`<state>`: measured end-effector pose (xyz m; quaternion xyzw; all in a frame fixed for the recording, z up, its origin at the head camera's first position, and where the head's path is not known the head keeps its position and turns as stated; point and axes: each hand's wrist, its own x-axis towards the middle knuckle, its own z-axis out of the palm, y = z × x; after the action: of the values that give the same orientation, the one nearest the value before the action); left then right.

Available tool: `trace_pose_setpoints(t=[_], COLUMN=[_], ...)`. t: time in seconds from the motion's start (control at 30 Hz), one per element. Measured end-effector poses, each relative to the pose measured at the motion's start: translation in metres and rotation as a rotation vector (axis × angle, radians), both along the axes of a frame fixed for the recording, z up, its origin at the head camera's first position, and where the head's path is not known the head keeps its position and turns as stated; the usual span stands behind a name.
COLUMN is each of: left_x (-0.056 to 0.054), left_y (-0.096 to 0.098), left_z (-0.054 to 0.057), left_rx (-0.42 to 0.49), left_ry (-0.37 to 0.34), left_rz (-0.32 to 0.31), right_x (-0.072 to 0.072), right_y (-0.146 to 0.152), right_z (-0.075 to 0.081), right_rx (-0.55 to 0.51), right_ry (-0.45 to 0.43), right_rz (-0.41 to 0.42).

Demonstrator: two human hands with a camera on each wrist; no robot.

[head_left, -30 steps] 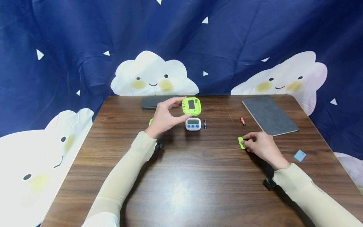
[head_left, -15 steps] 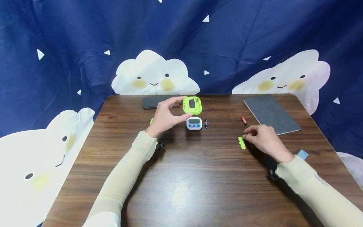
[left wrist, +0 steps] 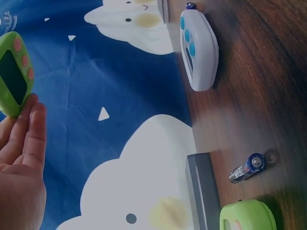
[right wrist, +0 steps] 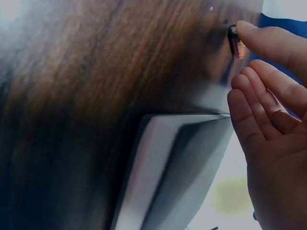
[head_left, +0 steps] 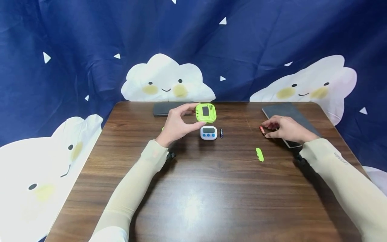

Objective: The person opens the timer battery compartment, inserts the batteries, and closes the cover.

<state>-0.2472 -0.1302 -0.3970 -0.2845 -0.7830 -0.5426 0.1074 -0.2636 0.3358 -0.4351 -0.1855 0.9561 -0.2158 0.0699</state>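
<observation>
My left hand (head_left: 178, 126) holds a lime-green digital timer (head_left: 206, 113) above the table between thumb and fingers. Its open back shows in the head view; its screen and pink buttons face the left wrist camera. At the right, my right hand (head_left: 288, 129) has thumb and index finger at the two ends of a small red battery (head_left: 262, 130), pinching it at the table. A lime-green battery cover (head_left: 259, 154) lies closer to me. Under the held timer stands a white timer (head_left: 208, 133) with blue buttons, and a dark battery (head_left: 221, 133) lies beside it.
A grey notebook (head_left: 279, 109) lies beneath the right hand. At the back left is a dark flat case (head_left: 161, 109). Another green timer (left wrist: 249, 216) and a blue battery (left wrist: 247, 167) show in the left wrist view, mostly hidden behind the left hand in the head view.
My right hand has let go of the green battery cover, leaving it on the table, and moved away from me to the red battery. The left hand still holds the green timer.
</observation>
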Motion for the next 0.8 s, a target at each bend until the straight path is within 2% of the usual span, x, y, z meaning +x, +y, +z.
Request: trace_pose_setpoints(t=[0.13, 0.43, 0.6, 0.7, 0.8], left_x=[-0.0005, -0.0009, -0.0009, -0.0008, -0.0012], left_y=[0.0006, 0.0011, 0.0013, 0.0014, 0.0018], left_z=[-0.0004, -0.0022, -0.0034, -0.0043, -0.0052], left_rx=[0.002, -0.002, 0.008, 0.013, 0.013], left_ry=[-0.001, -0.003, -0.002, 0.0, 0.005], left_rz=[-0.009, -0.007, -0.016, -0.022, -0.026], right_x=[-0.0028, -0.0063, -0.0068, -0.0069, -0.0047], right_y=[0.0002, -0.0009, -0.0014, -0.0033, -0.0089], right_z=[-0.0047, -0.0058, -0.0072, -0.0096, -0.0093], right_rx=[-0.018, -0.013, -0.016, -0.022, -0.055], right_ry=[-0.024, -0.032, -0.011, 0.013, 0.016], right_rz=[-0.014, 0.014, 0.021, 0.009, -0.036])
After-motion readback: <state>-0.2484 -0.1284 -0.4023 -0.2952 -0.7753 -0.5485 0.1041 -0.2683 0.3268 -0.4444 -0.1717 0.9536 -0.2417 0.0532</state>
